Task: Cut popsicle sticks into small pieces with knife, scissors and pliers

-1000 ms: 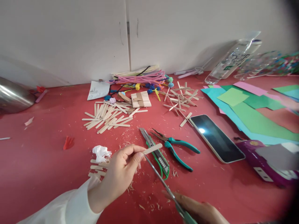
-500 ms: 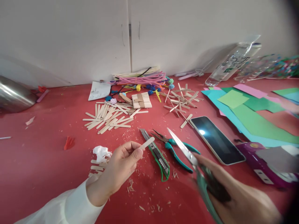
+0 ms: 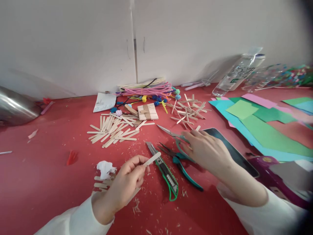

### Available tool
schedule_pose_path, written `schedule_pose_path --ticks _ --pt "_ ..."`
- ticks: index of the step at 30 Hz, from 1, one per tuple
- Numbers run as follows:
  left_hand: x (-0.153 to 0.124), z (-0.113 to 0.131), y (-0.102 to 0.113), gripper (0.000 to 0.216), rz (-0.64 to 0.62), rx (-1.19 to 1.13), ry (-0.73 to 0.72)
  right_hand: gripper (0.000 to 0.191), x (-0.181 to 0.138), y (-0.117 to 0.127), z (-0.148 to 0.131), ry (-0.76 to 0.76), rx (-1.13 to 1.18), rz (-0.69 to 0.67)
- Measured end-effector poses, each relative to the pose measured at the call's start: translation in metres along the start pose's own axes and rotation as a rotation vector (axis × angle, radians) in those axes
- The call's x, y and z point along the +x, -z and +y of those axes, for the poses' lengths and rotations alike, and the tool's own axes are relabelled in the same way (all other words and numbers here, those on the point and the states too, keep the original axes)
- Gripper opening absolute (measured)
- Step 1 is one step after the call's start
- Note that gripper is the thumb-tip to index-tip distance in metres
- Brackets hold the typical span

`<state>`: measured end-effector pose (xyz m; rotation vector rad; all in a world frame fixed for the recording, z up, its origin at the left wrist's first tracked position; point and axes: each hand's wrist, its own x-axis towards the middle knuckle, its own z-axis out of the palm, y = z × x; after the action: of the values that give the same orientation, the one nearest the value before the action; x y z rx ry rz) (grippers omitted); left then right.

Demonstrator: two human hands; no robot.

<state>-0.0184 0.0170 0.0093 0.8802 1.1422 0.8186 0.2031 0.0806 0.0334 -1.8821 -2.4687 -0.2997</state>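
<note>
My left hand (image 3: 124, 184) pinches a short wooden craft stick (image 3: 152, 159) between thumb and fingers, holding it a little above the red table (image 3: 49, 182). My right hand (image 3: 207, 150) rests on the green-handled scissors (image 3: 171, 133), which lie on the table with blades pointing left; its fingers curl over the handles. A green utility knife (image 3: 164, 169) and teal-handled pliers (image 3: 181, 163) lie between the two hands. A phone (image 3: 234, 153) lies partly under my right wrist.
Loose craft sticks (image 3: 112, 127) and a glued stick panel (image 3: 147, 112) lie further back, with pipe cleaners (image 3: 149, 88) near the wall. Coloured paper sheets (image 3: 264, 120) cover the right side. A crumpled tissue (image 3: 105, 166) and cut sticks sit by my left hand. A plastic bottle (image 3: 237, 73) leans at the back right.
My right hand has carried the scissors from near the stick, up and away to the right, and set them down on the table above the pliers. My left hand stayed holding the stick.
</note>
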Motion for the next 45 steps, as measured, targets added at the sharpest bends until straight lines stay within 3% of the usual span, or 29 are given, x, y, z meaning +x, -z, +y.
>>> schedule_pose_path --ticks 3,4,6,8,12,14,17,21,23,27,32,41,45 --pt "0.000 -0.004 0.001 0.021 -0.021 0.068 -0.053 0.019 -0.013 0.000 -0.010 0.094 0.301 0.386" --pt "-0.001 -0.005 0.000 0.023 -0.033 0.097 -0.084 0.019 -0.017 0.000 -0.016 0.148 0.491 0.385" --pt "-0.004 -0.007 -0.002 0.024 -0.053 0.161 -0.142 0.020 -0.025 0.000 -0.030 0.211 0.819 0.224" --pt "-0.008 -0.006 -0.005 0.023 -0.053 0.243 -0.154 0.019 -0.030 -0.001 -0.042 0.174 0.959 0.093" --pt "-0.015 -0.001 -0.009 0.021 -0.059 0.381 -0.175 0.016 -0.034 0.000 -0.056 0.087 1.364 -0.307" --pt "-0.018 0.002 -0.009 0.019 -0.102 0.477 -0.191 0.017 -0.034 0.001 -0.058 0.076 1.468 -0.382" --pt "-0.018 0.003 -0.007 0.014 -0.097 0.770 -0.257 0.015 -0.035 0.001 -0.060 0.060 1.439 -0.370" --pt "-0.015 0.001 -0.005 0.010 -0.018 1.061 -0.467 0.009 -0.036 -0.004 -0.062 0.087 1.339 -0.256" --pt "-0.014 0.001 -0.007 0.011 -0.002 1.067 -0.508 0.010 -0.036 -0.008 -0.063 0.108 1.281 -0.188" --pt "-0.014 0.004 -0.012 0.008 -0.022 0.916 -0.435 0.012 -0.035 -0.011 -0.063 0.150 1.225 -0.070" --pt "-0.014 -0.001 -0.013 0.009 -0.008 0.647 -0.385 0.013 -0.035 -0.004 -0.060 0.218 1.258 -0.044" --pt "-0.012 -0.004 -0.009 0.013 0.045 0.812 -0.406 0.014 -0.033 -0.003 -0.064 0.209 1.317 -0.054" --pt "-0.014 -0.002 -0.008 0.012 0.028 0.920 -0.486 0.014 -0.031 -0.004 -0.065 0.243 1.302 -0.028"
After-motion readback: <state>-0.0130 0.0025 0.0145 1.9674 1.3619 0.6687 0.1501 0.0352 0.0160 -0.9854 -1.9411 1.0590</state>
